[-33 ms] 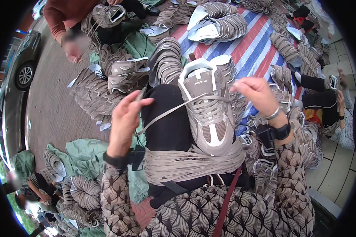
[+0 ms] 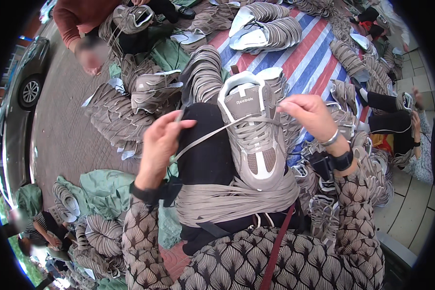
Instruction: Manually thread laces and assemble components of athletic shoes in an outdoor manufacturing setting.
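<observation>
A grey-brown sneaker [image 2: 258, 154] with a white lining and white toe stripe rests on my lap, toe toward me. Its flat laces cross the front, and one long shoelace [image 2: 205, 138] runs from the shoe to my left hand [image 2: 162, 142]. The left fingers are closed around that lace, left of the shoe over my dark-trousered knee. Close beside the shoe's right collar is my right hand [image 2: 311, 116], thumb and forefinger pinched together. Whatever is between them is too small to make out. Across my thighs lies a thick bundle of flat laces [image 2: 232, 200].
Rows of nested shoe uppers [image 2: 113, 113] surround me, some on a striped tarp [image 2: 309, 53]. Another person [image 2: 84, 21] sits at the far left with a shoe. Green sheeting [image 2: 104, 188] lies left, a parked car [image 2: 26, 104] beyond. More people sit at right.
My left hand has moved slightly right toward the shoe, with the shoelace in it. The right hand has shifted a little left, closer to the collar. The shoe has stayed in place.
</observation>
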### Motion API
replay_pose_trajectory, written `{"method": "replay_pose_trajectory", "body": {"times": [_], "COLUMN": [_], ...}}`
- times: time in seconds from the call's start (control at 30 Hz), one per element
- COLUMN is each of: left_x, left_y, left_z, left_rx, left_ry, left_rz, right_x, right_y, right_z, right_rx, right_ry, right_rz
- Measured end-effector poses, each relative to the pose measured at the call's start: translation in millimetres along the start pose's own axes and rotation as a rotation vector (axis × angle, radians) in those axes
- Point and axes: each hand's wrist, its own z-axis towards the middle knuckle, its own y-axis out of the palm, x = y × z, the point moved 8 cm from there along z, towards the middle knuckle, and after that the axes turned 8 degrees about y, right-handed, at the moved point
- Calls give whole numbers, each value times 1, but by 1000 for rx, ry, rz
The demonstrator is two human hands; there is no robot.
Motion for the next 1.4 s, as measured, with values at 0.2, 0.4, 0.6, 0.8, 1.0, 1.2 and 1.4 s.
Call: {"method": "replay_pose_trajectory", "body": {"times": [0.2,0.4,0.6,0.8,1.0,1.2,1.4], "left_x": [3,-1,37,30,33,28,26], "left_y": [53,63,73,69,74,75,92], "left_z": [14,17,7,2,6,10,14], "left_rx": [-196,-192,-107,-64,-37,-38,-132], "left_ry": [133,112,571,478,517,468,529], "left_rz": [227,409,861,927,910,859,971], "right_x": [-11,-34,-71,-56,-54,-54,-58], "right_y": [6,17,55,46,40,40,37], "right_z": [5,9,3,10,7,7,9], "right_rx": [39,87,251,232,230,235,84], "right_ry": [-41,-184,-564,-413,-406,-462,-438], "right_rz": [-205,-423,-1083,-1012,-908,-885,-965]}}
